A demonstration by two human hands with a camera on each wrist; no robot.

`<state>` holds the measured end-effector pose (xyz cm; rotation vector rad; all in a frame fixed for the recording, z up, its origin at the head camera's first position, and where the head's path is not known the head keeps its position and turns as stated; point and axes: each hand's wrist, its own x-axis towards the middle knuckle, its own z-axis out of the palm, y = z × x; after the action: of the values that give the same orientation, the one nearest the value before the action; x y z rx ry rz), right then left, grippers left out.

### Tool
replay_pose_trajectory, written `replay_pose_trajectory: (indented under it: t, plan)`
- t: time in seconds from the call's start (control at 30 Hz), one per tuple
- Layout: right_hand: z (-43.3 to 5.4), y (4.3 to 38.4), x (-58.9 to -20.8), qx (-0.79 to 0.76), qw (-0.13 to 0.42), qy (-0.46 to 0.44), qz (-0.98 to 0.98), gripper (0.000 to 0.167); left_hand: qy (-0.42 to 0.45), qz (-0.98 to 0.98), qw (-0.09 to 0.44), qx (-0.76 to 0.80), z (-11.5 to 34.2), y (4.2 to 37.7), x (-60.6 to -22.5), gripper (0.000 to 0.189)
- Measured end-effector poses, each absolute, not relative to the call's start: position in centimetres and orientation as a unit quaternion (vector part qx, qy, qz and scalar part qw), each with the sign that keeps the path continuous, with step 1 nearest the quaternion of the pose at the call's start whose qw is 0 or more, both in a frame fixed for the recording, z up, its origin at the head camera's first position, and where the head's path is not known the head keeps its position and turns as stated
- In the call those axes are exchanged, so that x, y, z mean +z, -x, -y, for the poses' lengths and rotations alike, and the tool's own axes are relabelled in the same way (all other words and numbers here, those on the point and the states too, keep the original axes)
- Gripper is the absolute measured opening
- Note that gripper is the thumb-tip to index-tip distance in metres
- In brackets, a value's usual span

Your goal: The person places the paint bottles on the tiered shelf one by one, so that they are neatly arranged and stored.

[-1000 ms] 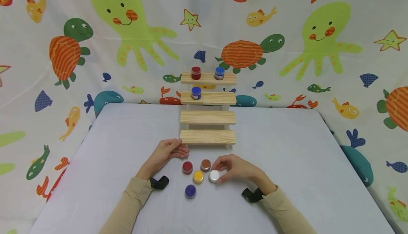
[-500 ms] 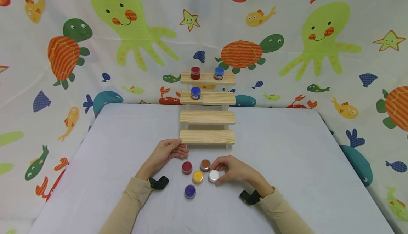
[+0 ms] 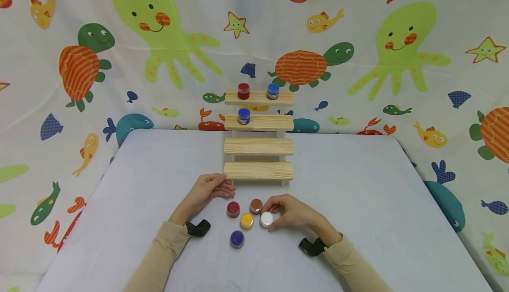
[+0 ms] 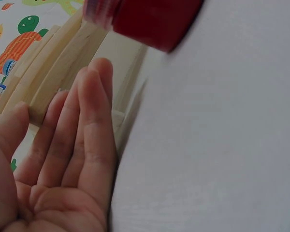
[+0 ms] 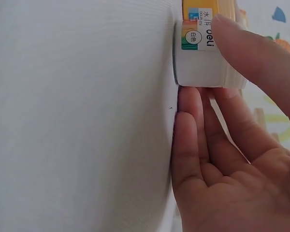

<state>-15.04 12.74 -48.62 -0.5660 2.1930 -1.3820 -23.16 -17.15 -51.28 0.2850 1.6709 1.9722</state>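
Observation:
A four-step wooden display rack (image 3: 258, 171) stands at the middle of the table. My left hand (image 3: 207, 188) pinches the left end of its lowest board, thumb at the corner and fingers beneath, as the left wrist view shows. My right hand (image 3: 292, 212) holds a white paint jar (image 3: 267, 219) that stands upright on the table; its thumb lies on the jar's near side (image 5: 200, 67). Close by stand a brown jar (image 3: 256, 206), a yellow jar (image 3: 246, 221), a dark red jar (image 3: 233, 209) and a purple jar (image 3: 237, 239).
On the rack's top board are a red jar (image 3: 244, 91) and a light blue jar (image 3: 273, 91). A dark blue jar (image 3: 244, 116) sits at the left of the board below. Behind the white-covered table (image 3: 358, 186) hangs a sea-animal curtain (image 3: 254, 0).
My right wrist has shifted slightly to the left, with the fingers staying at the white paint jar. The left hand keeps its place on the rack.

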Motion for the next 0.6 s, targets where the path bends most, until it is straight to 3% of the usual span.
replay_pose_trajectory:
  t: [0.6]
  plan:
    - [-12.6, 14.9, -47.2, -0.503, 0.24, 0.202, -0.805, 0.034, -0.103, -0.625, 0.269, 0.725, 17.1, 23.2, -51.3, 0.055]
